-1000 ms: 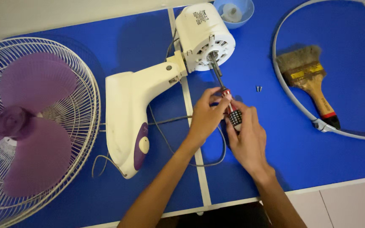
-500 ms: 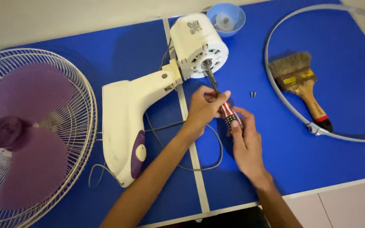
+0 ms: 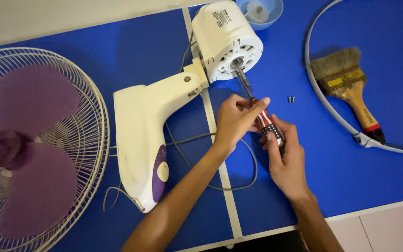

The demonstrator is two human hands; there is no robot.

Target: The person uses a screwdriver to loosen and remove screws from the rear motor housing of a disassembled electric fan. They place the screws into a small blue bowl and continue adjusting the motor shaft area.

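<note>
Both hands are gripping the red-and-black-handled screwdriver [image 3: 263, 116], right hand [image 3: 285, 158] closing on the handle, left hand [image 3: 234, 119] pinching the shaft (the nearer one), tip slanting up-left into the round white motor housing [image 3: 227, 39].

Fan grille [image 3: 38, 154] left of motor body [image 3: 164, 130]; brush [image 3: 350, 86] far right.

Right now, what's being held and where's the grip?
A screwdriver: right hand wraps its patterned handle, left hand pinches the shaft near the handle. Its tip sits in the fan motor face.
</note>
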